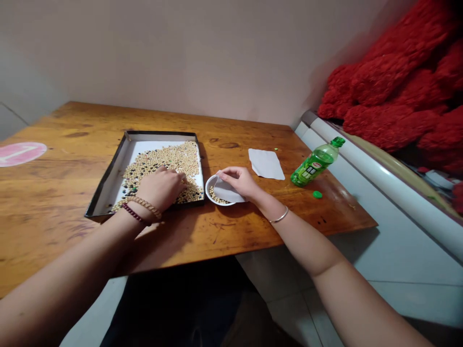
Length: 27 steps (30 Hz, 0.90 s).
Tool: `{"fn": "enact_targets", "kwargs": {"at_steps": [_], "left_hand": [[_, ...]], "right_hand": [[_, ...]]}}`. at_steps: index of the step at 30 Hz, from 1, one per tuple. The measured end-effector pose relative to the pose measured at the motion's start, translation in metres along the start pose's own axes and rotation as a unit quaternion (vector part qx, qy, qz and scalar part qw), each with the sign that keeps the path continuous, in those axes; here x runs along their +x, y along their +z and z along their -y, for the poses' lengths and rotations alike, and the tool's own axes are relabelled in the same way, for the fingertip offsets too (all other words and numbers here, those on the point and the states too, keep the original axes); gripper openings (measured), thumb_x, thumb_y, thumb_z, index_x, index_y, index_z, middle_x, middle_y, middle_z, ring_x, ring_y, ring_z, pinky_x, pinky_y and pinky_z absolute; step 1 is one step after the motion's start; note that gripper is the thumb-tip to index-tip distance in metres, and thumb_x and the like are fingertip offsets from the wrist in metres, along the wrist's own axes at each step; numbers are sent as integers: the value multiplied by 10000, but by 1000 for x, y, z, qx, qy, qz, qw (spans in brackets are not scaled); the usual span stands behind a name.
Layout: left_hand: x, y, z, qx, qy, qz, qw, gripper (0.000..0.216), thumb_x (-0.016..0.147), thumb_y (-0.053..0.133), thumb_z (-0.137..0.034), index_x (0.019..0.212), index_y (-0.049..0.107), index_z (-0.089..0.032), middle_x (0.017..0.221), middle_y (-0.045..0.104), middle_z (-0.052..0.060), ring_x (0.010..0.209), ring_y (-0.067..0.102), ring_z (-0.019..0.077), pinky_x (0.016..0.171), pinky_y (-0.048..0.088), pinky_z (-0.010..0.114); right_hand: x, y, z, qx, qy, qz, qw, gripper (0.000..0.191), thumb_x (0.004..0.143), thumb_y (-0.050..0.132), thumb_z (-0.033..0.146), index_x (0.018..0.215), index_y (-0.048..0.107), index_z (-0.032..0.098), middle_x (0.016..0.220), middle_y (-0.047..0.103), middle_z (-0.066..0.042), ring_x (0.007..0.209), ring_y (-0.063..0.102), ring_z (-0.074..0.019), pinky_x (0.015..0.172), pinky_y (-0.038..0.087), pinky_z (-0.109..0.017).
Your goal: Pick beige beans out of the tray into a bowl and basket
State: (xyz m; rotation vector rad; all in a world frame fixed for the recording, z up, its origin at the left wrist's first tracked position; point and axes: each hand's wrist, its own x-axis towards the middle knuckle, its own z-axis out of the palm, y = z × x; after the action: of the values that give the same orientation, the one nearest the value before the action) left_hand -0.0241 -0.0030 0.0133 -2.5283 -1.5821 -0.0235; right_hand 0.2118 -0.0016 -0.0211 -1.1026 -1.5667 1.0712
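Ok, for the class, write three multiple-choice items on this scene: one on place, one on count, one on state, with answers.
1. Where is the white bowl? A right of the metal tray; B inside the tray; C on the floor.
2. How many bracelets circle the wrist of the left hand? A one; B two; C four.
3. How is the green plastic bottle placed? A upright; B in the bowl; C on its side.
Answers: 1 A, it sits just beside the tray's edge. 2 B, a tan strand and a dark red one. 3 C, it lies along the wooden table.
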Motion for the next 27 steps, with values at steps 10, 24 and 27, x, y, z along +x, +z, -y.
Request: {"fn": "enact_targets", "kwargs": {"at_steps": [10,24,27], "left_hand": [[1,-2,0,-48,11,15,999,326,893,404,-445,866,631,-213,863,653,65,817,589,239,636,416,302],[4,10,6,-95,98,-49,989,275,814,585,-443,973,658,-231,967,617,70,934,543,233,763,439,320],[6,9,7,-108,111,-31,987,260,837,553,-444,953,668,-242,949,630,55,899,557,216,767,437,315]], "right_hand": [[0,2,-3,-22,-17,-1,1000,283,762,658,415,832,719,147,875,732,-86,821,655,-190,794,483,-323],[-4,2,-5,-35,-24,-4,999,291,770,648,431,834,720,157,874,727,-76,822,644,-186,785,484,-310],[-4,3,-6,-22,-38,-12,999,279,760,660,423,837,727,163,883,733,-73,835,649,-186,797,484,-307]]}}
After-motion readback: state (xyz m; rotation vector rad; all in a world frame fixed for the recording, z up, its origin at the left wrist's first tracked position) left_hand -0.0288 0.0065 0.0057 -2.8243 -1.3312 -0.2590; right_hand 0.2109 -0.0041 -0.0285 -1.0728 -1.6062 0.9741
